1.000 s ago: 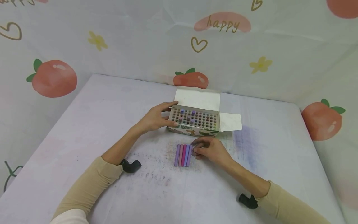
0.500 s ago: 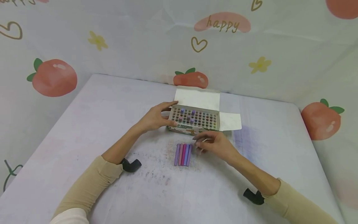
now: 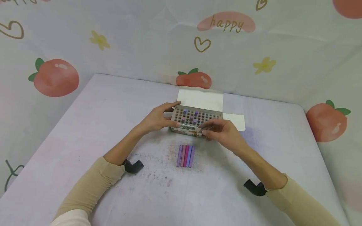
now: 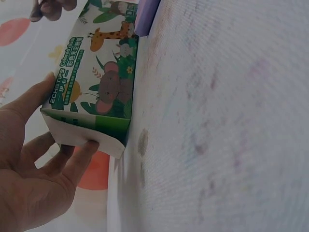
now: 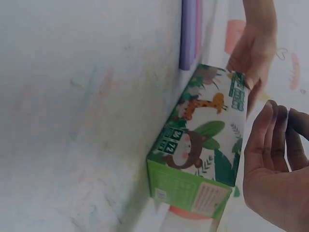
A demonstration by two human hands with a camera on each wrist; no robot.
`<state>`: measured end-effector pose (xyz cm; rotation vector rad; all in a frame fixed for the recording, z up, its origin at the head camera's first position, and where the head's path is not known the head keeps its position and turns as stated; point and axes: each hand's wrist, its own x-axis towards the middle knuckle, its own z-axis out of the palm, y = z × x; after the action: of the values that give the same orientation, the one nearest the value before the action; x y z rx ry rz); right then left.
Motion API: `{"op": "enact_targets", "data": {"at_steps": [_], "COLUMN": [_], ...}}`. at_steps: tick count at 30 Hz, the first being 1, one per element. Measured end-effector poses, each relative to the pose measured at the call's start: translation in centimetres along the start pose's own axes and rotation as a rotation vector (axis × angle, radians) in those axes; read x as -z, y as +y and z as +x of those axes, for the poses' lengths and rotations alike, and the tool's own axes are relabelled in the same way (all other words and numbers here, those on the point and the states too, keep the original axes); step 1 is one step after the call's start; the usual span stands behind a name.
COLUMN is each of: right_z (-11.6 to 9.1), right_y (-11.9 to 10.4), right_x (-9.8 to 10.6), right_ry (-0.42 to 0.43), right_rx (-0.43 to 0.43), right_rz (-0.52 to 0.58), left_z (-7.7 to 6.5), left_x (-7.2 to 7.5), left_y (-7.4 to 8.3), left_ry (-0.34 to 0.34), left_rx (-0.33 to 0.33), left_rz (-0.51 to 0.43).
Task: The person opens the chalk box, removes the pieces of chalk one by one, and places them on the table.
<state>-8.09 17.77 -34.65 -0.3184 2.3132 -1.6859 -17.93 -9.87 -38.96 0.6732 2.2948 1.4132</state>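
A printed chalk box (image 3: 186, 131) stands with its lid raised, showing a grid of holes. Several purple and pink chalk sticks (image 3: 195, 121) poke up out of that grid. My left hand (image 3: 154, 119) grips the box's left end, with the thumb at the front corner and fingers against the end flap (image 4: 77, 131). Over the front right part of the box is my right hand (image 3: 222, 131). Its fingers are bent lightly, and the right wrist view shows nothing between them. In front of the box, several chalk sticks (image 3: 185, 156) lie side by side in a row.
The white box lid (image 3: 200, 99) leans up at the back, and a side flap (image 3: 234, 121) sticks out to the right. Chalk smudges mark the white tabletop (image 3: 152, 197). A fruit-print cloth (image 3: 141, 47) hangs behind the table.
My right hand has moved from beside the row of chalk sticks up and over the front right of the box. The left hand stays on the box; the row lies as before.
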Motion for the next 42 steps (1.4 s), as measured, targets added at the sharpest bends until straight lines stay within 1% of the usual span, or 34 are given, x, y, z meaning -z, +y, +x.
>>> {"op": "enact_targets", "data": {"at_steps": [4, 10, 16, 22, 25, 29, 36, 42], "right_z": [0.5, 1.5, 2.6, 4.1, 4.8, 5.6, 6.4, 6.6], "right_y": [-0.2, -0.3, -0.5, -0.1, 0.1, 0.3, 0.4, 0.6], "right_x": [0.4, 0.8, 1.0, 0.9, 0.7, 0.6, 0.5, 0.3], "right_ry": [0.024, 0.057, 0.091, 0.15, 0.182, 0.198, 0.194, 0.18], "right_rx": [0.005, 0.016, 0.021, 0.066, 0.093, 0.106, 0.066, -0.012], "right_rz": [-0.029, -0.033, -0.093, -0.176, -0.195, -0.208, -0.258, -0.387], "left_z": [-0.1, -0.1, 0.1, 0.0, 0.0, -0.1, 0.1, 0.0], "left_x": [0.0, 0.0, 0.0, 0.0, 0.0, 0.0, 0.0, 0.0], "left_y": [0.1, 0.2, 0.1, 0.1, 0.0, 0.0, 0.0, 0.1], "left_ry": [0.0, -0.003, -0.003, 0.0, 0.0, 0.004, 0.003, -0.003], "left_rx": [0.005, 0.006, 0.0, -0.003, -0.002, 0.004, 0.007, 0.011], "left_rz": [-0.004, -0.014, -0.018, -0.009, -0.009, -0.019, -0.028, -0.04]}}
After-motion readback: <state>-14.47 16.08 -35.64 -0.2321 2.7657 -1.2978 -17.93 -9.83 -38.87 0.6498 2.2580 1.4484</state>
